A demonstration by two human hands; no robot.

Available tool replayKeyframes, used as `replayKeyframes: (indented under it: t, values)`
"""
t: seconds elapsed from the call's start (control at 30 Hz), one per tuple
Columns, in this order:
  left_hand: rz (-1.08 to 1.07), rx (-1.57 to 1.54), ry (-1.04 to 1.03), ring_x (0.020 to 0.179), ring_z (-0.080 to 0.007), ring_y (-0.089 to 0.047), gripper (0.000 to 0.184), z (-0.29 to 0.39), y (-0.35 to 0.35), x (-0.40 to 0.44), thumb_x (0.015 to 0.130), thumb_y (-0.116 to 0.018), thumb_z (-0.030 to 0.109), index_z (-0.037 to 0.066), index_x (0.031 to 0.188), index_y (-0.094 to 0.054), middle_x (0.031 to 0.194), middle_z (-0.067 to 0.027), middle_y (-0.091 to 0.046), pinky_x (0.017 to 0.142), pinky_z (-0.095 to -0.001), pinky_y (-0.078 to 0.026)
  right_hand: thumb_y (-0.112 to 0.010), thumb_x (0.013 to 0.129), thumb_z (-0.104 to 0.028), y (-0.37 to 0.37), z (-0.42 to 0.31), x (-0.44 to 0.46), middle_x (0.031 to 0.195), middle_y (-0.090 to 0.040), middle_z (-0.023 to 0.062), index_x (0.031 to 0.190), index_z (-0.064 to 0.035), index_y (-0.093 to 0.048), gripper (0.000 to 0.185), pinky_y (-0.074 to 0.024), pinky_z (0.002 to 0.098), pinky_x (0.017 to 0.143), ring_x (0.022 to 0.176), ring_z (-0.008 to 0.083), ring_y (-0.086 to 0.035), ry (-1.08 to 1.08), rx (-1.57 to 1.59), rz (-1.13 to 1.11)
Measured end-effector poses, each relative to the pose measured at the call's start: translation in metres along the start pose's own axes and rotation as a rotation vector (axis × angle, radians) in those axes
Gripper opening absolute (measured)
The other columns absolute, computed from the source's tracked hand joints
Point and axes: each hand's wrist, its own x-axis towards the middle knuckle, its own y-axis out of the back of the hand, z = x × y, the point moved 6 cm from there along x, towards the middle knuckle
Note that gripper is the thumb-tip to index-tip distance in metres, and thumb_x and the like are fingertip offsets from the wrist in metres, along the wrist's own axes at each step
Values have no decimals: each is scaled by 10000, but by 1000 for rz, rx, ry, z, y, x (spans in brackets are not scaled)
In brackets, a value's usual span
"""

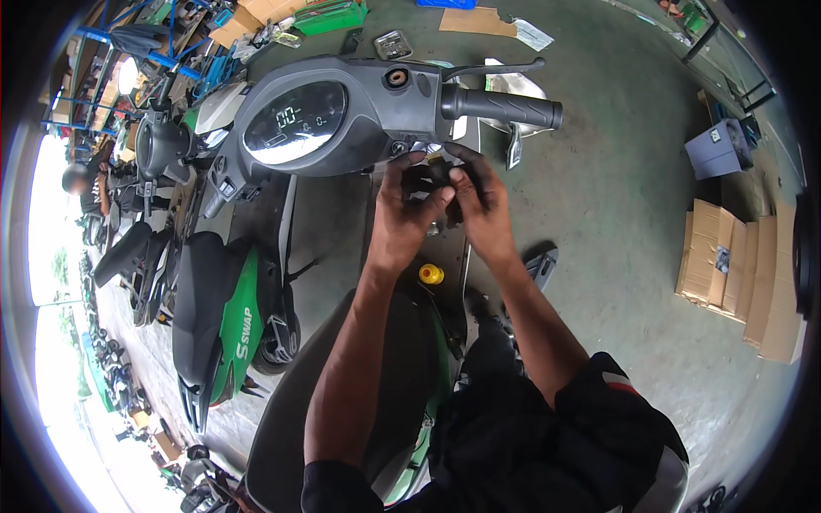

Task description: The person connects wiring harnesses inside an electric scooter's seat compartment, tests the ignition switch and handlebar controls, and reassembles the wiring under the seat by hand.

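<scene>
My left hand (406, 214) and my right hand (481, 201) meet just below the scooter's grey handlebar cover (376, 90). Between their fingers is a small dark part (440, 171), partly hidden by the thumbs; its exact shape cannot be made out. Both hands are closed, with thumbs and fingertips pressed to it. Left of the hands, the lit oval display (297, 122) faces up. The black handlebar grip (513, 109) and its brake lever (505, 67) extend to the right above my right hand.
Below my hands are a yellow cap (431, 274) and the black seat (342, 385). Another scooter with a green side panel (239, 329) stands at left. Flattened cardboard (718, 261) and a grey bin (718, 150) are at right. A metal tray (393, 44) lies beyond the handlebar; a person (96, 192) is far left.
</scene>
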Motion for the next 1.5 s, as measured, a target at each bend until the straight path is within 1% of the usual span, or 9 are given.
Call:
replayKeyframes:
  t: [0.27, 0.37, 0.47, 0.6, 0.77, 0.87, 1.2, 1.33, 1.5]
  values:
    - [-25, -46, 51, 1007, -125, -621, 524, -8, 5, -3, 906, -753, 105, -25, 1339, -489, 1102, -93, -676, 876, -288, -511, -637, 1013, -221, 8, 9, 5, 1101, -656, 57, 1304, -17, -581, 360, -485, 271, 900, 1021, 107, -581, -172, 125, -133]
    - [-60, -89, 79, 1037, -124, -614, 531, -1, 12, -4, 927, -730, 118, -29, 1371, -478, 1137, -96, -669, 910, -284, -498, -698, 968, -173, 2, 3, 2, 985, -643, 25, 1355, -37, -533, 443, -480, 240, 672, 788, 60, -569, -220, 42, -259]
    - [-113, -110, 92, 1077, -133, -605, 512, 1, 19, -3, 949, -699, 115, -28, 1387, -476, 1160, -103, -662, 949, -286, -480, -699, 962, -153, -4, 0, 4, 936, -630, 10, 1375, -46, -511, 466, -441, 239, 562, 680, 43, -526, -123, -43, -321]
    - [-140, -60, 54, 1079, -145, -605, 494, 3, 21, -1, 957, -673, 85, -20, 1396, -472, 1162, -98, -658, 957, -297, -476, -703, 951, -124, -6, -3, 6, 934, -643, 23, 1360, -41, -516, 457, -436, 239, 533, 653, 46, -524, -165, 4, -350]
    - [-152, -43, 60, 1071, -142, -605, 457, 4, 18, 1, 961, -648, 54, -16, 1381, -483, 1147, -92, -657, 948, -299, -476, -688, 950, -95, -7, -7, 6, 1038, -689, 88, 1325, -24, -518, 417, -521, 295, 771, 866, 121, -624, -107, -144, -339]
    - [-183, 30, 70, 1160, -147, -576, 464, 2, 16, 0, 975, -643, 101, -21, 1388, -469, 1268, -106, -622, 1003, -298, -448, -678, 956, -94, -5, -5, 4, 1061, -694, 99, 1320, -21, -518, 404, -509, 318, 876, 967, 144, -629, -115, -123, -335]
    - [-35, -100, 58, 1108, -164, -604, 533, 5, 18, -11, 959, -661, 72, -43, 1427, -432, 1200, -112, -650, 969, -304, -473, -688, 943, -80, -7, -4, 1, 1112, -678, 95, 1367, -45, -516, 459, -513, 324, 901, 1006, 160, -640, -146, -111, -353]
    - [203, -276, 143, 1150, -182, -596, 586, -16, 29, -45, 950, -677, 94, -54, 1449, -407, 1227, -118, -643, 1005, -314, -453, -673, 949, -69, -11, -5, 1, 1060, -659, 72, 1388, -74, -512, 468, -524, 273, 699, 810, 108, -617, -113, -149, -357]
    - [362, -212, 363, 1086, -166, -602, 388, -63, 38, -132, 979, -644, 177, -46, 1289, -573, 1176, -90, -658, 967, -301, -460, -659, 966, -90, -14, -3, 0, 920, -633, 27, 1390, -85, -513, 448, -448, 240, 527, 607, 50, -511, -181, -75, -358]
